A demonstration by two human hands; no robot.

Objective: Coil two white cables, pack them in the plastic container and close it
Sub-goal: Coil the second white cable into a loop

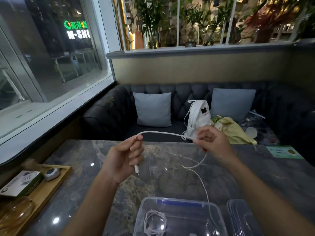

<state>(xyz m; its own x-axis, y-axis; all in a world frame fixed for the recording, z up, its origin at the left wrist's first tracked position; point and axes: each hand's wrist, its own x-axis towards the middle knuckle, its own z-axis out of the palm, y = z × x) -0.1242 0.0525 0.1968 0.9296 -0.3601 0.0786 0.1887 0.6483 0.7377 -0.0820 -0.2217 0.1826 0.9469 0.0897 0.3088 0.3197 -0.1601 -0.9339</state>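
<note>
The left hand (123, 160) pinches a white cable (162, 132) near its plug end, the plug hanging just below the curled fingers. The right hand (213, 142) pinches the same cable farther along; between the two hands it arches, then trails below the right fingers into the open plastic container (216, 212). A coiled cable (154, 222) lies inside, and the lid (242, 217) rests beside it on the marble table (170, 154).

A white cable (162, 132) is showing against a grey marbled desk (170, 159); a clear container (216, 212) is showing a blue strip; pale blue cushions (153, 109) are contrasting with a dark tufted sofa (110, 113); a white backpack (198, 116) is bearing a black mark.
</note>
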